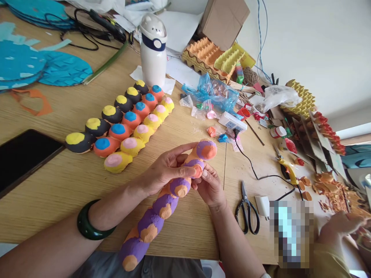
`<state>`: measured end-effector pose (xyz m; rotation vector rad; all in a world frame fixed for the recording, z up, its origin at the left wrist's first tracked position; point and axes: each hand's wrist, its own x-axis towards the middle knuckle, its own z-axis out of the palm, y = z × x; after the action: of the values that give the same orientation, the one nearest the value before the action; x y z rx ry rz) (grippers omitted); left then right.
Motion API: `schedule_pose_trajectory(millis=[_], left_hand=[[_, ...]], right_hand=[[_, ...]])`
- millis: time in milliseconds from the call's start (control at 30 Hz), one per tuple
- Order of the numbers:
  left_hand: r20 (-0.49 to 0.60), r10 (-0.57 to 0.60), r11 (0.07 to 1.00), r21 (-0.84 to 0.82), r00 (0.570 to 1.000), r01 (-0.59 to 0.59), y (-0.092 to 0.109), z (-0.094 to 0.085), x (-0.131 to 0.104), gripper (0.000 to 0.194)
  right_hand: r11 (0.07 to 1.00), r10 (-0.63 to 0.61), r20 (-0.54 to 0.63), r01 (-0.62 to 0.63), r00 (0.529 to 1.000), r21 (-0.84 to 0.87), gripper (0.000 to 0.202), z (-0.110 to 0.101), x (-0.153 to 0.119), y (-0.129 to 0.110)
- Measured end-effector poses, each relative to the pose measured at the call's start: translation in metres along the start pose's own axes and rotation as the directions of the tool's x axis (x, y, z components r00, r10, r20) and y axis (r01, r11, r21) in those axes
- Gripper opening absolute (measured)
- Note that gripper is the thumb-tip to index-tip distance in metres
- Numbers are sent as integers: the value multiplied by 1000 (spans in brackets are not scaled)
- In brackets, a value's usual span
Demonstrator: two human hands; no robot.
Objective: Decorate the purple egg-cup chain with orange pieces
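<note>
My left hand [160, 168] is closed round the far part of a strip of egg carton cups [158, 222], purple with orange tips. The strip slants from my lap up over the table edge. Its two farthest cups carry smooth red-orange caps that look like soft clay; the nearer tips are bare, rough orange. My left thumb rests by the second cap. My right hand [210, 185] grips the strip's right side at that same cup, thumb against the cap's edge and other fingers partly hidden. To the left stand a black strip [79, 143] with yellow caps, an orange strip [108, 148] with blue caps and a yellow strip [127, 154] with pink caps.
Scissors [246, 210] and a white plug [262, 206] lie to the right, near a power strip [232, 122] with a trailing cord. A white bottle [153, 54] stands behind the strips. A phone [26, 158] lies left. Another person's hand [339, 227] is at far right.
</note>
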<state>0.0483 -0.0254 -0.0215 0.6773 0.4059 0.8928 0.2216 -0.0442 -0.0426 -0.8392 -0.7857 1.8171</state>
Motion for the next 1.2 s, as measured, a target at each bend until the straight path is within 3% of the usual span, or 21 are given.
schedule_pose_trajectory(millis=[167, 367, 633, 767, 900, 1200], left_hand=[[-6, -11, 1000, -9, 1000, 11, -1, -2, -1, 64], [-100, -22, 999, -28, 995, 20, 4, 5, 0, 52], [-105, -24, 1000, -17, 994, 22, 2, 4, 1, 47], [-87, -21, 999, 26, 996, 23, 2, 3, 0, 57], [-26, -32, 995, 99, 999, 35, 4, 1, -1, 71], [-70, -63, 992, 101, 996, 70, 2, -2, 0, 60]], right_hand=[[1000, 2, -7, -2, 1000, -10, 33, -2, 0, 2], [998, 26, -34, -28, 999, -50, 34, -2, 1, 6], [998, 28, -55, -31, 998, -50, 35, -2, 1, 5], [999, 22, -74, -25, 997, -34, 33, -3, 2, 6], [999, -16, -128, 10, 992, -49, 34, 2, 1, 4], [983, -124, -170, 98, 978, -156, 32, 11, -5, 5]])
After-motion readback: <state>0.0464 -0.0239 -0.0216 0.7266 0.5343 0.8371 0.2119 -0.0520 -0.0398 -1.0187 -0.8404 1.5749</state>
